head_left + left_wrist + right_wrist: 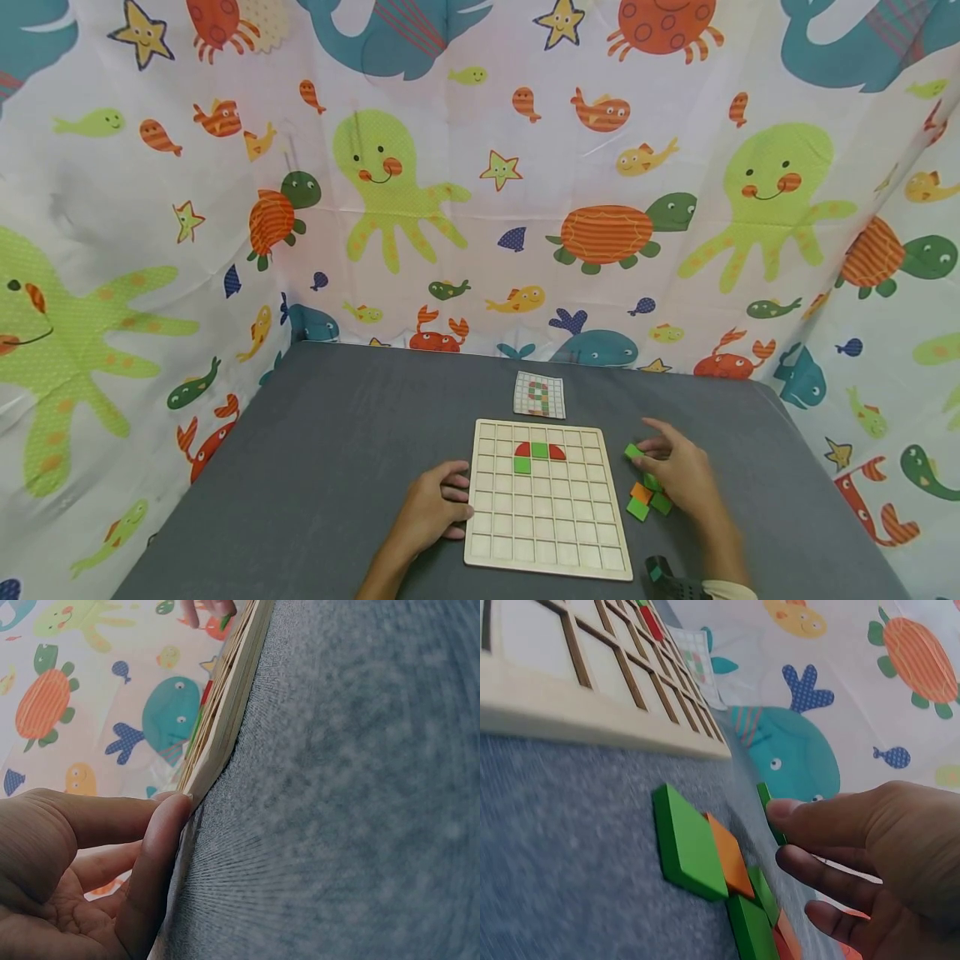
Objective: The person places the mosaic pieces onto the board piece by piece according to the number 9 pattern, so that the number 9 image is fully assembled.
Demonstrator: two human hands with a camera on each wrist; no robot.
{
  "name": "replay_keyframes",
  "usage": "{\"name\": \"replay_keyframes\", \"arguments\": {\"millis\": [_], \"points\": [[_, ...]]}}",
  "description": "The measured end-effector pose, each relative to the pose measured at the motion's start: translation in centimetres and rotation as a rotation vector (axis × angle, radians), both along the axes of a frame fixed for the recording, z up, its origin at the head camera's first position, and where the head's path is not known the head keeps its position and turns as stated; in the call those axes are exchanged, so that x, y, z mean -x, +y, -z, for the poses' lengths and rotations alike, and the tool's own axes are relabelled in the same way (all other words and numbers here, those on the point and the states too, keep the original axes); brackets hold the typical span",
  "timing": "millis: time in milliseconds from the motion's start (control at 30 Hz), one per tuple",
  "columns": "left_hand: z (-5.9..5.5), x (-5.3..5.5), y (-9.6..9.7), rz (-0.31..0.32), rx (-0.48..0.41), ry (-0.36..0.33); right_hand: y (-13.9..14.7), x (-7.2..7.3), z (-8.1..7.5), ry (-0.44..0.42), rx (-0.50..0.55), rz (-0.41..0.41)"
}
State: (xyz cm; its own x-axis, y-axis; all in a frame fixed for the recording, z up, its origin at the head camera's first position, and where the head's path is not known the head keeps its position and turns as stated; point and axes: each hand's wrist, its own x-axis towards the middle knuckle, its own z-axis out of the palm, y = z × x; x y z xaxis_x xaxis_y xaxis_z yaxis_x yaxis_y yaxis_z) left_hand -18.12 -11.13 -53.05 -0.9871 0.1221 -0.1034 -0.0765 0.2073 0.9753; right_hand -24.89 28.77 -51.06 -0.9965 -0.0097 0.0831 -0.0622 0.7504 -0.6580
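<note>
Grey, cloth-like covering spreads across the table (315,467) under everything else. At the left, the left hand (431,508) meets the near-left part of the wooden board (547,562); in its wrist view, thumb and a finger come together on the rim, pinching it, presumably to keep the board from sliding. The board lies flat, a little to the right of centre, where both hands can reach it. In its upper rows, a red curved piece (522,449) sits left of a green square (539,450), with another red curved piece (557,452) on the far side; a second green square (522,465) fills the cell under the first red one. Just beyond the far edge lies a small gridded card (525,405), its red and green pattern face up, likely so that it can be read beside the board. To the right, loose green and orange tiles (637,509) cluster near the board's side, which seems handy for the right hand (678,471). That hand has thumb and finger clamped on a green tile (765,796), apparently gripped by its edges for control.
</note>
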Motion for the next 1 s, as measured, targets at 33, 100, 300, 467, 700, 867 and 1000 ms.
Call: {"name": "replay_keyframes", "arguments": {"millis": [33, 100, 300, 467, 700, 867, 1000], "points": [[0.0, 0.0, 0.0, 0.000, 0.002, -0.001, -0.2, 0.0, 0.0, 0.007, 0.003, -0.013], [0.0, 0.0, 0.0, 0.000, 0.003, 0.002, -0.6, 0.1, 0.0, 0.018, 0.013, -0.037], [0.0, 0.0, 0.0, 0.002, -0.001, 0.006, -2.1, 0.2, -0.3, 0.031, 0.035, -0.095], [0.1, 0.0, 0.0, 0.001, -0.003, 0.001, -3.5, 0.2, -0.7, 0.026, 0.037, -0.119], [-0.1, -0.1, -0.1, -0.006, -0.018, 0.003, -4.7, -0.1, -0.8, 0.013, 0.076, -0.158], [-0.2, -0.1, 0.0, -0.006, -0.018, 0.003, -5.3, -0.1, -0.7, 0.011, 0.099, -0.184], [0.0, -0.1, -0.1, -0.007, -0.007, 0.005, -5.7, -0.1, -0.6, 0.008, 0.118, -0.210]]}}
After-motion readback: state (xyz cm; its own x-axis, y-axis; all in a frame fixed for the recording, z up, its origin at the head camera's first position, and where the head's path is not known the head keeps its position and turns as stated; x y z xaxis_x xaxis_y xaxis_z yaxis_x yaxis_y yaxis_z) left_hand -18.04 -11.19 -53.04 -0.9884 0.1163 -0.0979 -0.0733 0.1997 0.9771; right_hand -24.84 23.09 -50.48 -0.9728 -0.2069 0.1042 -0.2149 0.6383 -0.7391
